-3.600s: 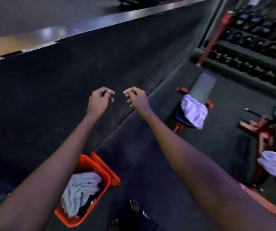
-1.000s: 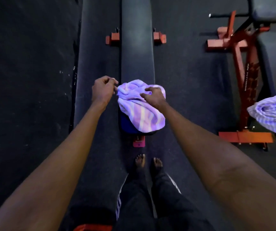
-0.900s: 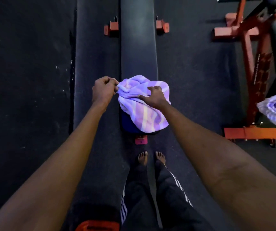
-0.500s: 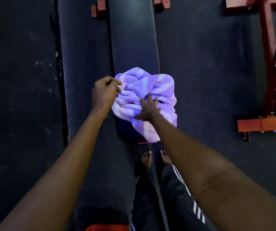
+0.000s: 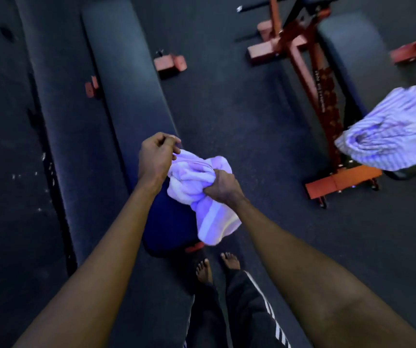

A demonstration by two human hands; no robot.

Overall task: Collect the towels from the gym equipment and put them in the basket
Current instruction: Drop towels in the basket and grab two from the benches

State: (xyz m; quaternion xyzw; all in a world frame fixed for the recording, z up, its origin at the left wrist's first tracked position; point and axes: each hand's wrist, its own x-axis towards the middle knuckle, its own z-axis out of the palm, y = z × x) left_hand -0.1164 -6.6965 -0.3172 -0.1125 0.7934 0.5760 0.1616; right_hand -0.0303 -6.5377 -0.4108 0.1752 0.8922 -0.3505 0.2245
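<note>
A crumpled purple-and-white striped towel (image 5: 197,187) sits at the near end of a long dark flat bench (image 5: 126,79). My right hand (image 5: 223,187) is clenched into the towel's middle, bunching the cloth, with one end hanging off the bench's right side. My left hand (image 5: 155,156) is at the towel's upper left edge, fingers curled and pinching the fabric. A second striped towel (image 5: 390,139) lies draped on another bench at the right edge. The basket is out of view.
A red steel bench frame (image 5: 320,96) with a dark pad (image 5: 340,46) stands on the right. Red feet (image 5: 170,62) of the flat bench poke out on the dark rubber floor. My bare feet (image 5: 217,266) stand just below the bench end.
My right hand has closed into a fist on the towel and pulled it toward me, so one end now hangs off the bench. My view has tilted and shifted to the left.
</note>
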